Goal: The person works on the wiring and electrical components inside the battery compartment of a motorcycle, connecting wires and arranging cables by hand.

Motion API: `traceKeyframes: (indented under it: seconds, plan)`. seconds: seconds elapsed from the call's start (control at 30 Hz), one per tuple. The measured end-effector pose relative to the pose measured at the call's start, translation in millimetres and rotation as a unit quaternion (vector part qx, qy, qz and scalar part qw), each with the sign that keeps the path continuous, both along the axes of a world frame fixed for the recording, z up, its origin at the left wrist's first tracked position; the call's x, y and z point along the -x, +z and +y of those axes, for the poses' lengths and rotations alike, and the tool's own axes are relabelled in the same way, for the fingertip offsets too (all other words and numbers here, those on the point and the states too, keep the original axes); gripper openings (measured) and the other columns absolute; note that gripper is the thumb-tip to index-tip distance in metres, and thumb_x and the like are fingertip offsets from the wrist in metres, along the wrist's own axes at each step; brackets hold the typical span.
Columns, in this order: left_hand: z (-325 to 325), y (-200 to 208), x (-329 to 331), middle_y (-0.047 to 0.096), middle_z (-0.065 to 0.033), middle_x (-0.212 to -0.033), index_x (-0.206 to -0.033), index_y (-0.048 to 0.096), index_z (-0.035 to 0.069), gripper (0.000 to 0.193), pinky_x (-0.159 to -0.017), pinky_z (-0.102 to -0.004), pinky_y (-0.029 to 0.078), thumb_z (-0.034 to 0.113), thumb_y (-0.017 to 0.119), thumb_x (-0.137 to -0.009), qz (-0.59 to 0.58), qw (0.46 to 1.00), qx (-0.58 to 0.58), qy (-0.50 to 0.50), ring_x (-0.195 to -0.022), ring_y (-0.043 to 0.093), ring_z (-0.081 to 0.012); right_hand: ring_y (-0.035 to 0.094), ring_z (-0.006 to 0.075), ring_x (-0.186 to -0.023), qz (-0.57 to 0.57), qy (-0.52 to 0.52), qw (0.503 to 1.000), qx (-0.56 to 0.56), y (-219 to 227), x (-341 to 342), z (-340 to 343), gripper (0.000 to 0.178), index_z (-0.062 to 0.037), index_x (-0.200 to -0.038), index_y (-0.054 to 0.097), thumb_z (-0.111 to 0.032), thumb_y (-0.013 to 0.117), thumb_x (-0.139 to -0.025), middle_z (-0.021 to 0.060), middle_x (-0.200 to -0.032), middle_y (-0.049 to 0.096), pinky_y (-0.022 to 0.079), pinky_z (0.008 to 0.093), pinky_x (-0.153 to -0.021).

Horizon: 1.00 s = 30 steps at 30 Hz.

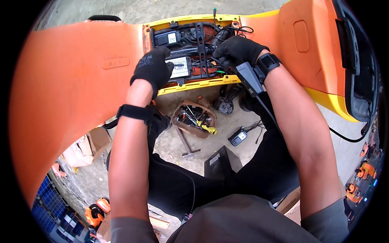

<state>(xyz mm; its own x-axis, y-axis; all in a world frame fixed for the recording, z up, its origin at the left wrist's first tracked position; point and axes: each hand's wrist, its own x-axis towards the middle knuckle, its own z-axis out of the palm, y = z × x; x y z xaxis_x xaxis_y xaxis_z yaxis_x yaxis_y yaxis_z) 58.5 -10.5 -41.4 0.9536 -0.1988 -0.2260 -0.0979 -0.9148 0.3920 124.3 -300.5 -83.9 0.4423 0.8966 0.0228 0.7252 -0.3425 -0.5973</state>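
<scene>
My left hand (153,69), in a black glove, is curled at the left edge of an open compartment in an orange and yellow vehicle body. Its fingertips reach over a silver box with a white label (179,68); what they pinch, if anything, is too small to make out. My right hand (240,50), gloved too, is closed over the compartment's right side among black cables (219,36). Its fingertips are partly hidden, so what they hold cannot be told. Between the hands a slotted black bracket (201,48) crosses the compartment. A black module (166,38) sits behind my left hand.
Below, on the concrete floor, stand a cardboard box of small parts (194,117) with a yellow-handled screwdriver (207,128), a hammer (187,145) and a black device with wires (238,136). A black box (249,79) with a cable hangs at my right wrist.
</scene>
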Motion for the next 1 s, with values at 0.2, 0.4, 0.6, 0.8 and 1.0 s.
traceKeyframes:
  seconds: [0.2, 0.4, 0.6, 0.8, 1.0]
  plan:
    - [-17.9, -53.2, 7.7, 0.056, -0.0161, -0.123, -0.115, 0.062, 0.009, 0.039, -0.096, -0.0416, 0.048, 0.008, 0.07, -0.077, -0.013, 0.999, -0.022, -0.024, -0.111, 0.057, -0.0369, 0.064, 0.0144, -0.072, 0.454, -0.253, 0.852, -0.06, -4.0, 14.4, 10.6, 0.027, -0.0013, -0.105, 0.065, 0.003, 0.067, -0.079, 0.0058, -0.08, 0.066, 0.055, 0.0262, -0.07]
    - [-17.1, -92.9, -1.2, 0.057, -0.019, -0.104, -0.098, 0.061, 0.006, 0.02, -0.083, -0.0473, 0.049, -0.001, 0.061, -0.079, -0.076, 0.996, -0.035, -0.017, -0.096, 0.059, -0.0417, 0.066, 0.0119, -0.083, 0.459, -0.258, 0.845, -0.093, -6.5, 11.1, 27.3, 0.017, 0.0026, -0.109, 0.064, -0.006, 0.057, -0.096, 0.0076, -0.097, 0.068, 0.059, 0.0251, -0.073]
    - [-11.8, -91.3, -12.4, 0.064, -0.0171, -0.096, -0.098, 0.058, 0.003, 0.015, -0.08, -0.0393, 0.051, -0.001, 0.061, -0.084, -0.101, 0.993, 0.048, 0.022, -0.094, 0.064, -0.035, 0.069, 0.014, -0.091, 0.364, -0.248, 0.89, -0.12, -36.8, -8.1, 19.1, 0.019, 0.0022, -0.113, 0.064, -0.006, 0.058, -0.096, 0.0109, -0.107, 0.069, 0.06, 0.0249, -0.074]
    - [-4.3, -93.2, -8.1, 0.067, -0.0178, -0.099, -0.107, 0.064, 0.005, 0.024, -0.083, -0.0401, 0.051, 0.0, 0.058, -0.084, -0.095, 0.981, 0.151, 0.075, -0.095, 0.064, -0.0373, 0.07, 0.0159, -0.082, 0.514, -0.301, 0.783, -0.178, -49.0, -14.6, 17.2, 0.022, 0.003, -0.108, 0.064, -0.013, 0.064, -0.093, 0.0128, -0.096, 0.071, 0.06, 0.0245, -0.07]
    - [0.0, -89.9, -5.2, 0.069, -0.0133, -0.1, -0.108, 0.068, 0.005, 0.02, -0.085, -0.0349, 0.051, 0.008, 0.064, -0.089, -0.07, 0.991, 0.102, 0.058, -0.096, 0.066, -0.0287, 0.07, 0.0159, -0.078, 0.57, -0.321, 0.719, -0.237, -32.3, -4.8, 18.0, 0.019, 0.0016, -0.105, 0.064, -0.014, 0.063, -0.094, 0.0126, -0.092, 0.071, 0.06, 0.0243, -0.067]
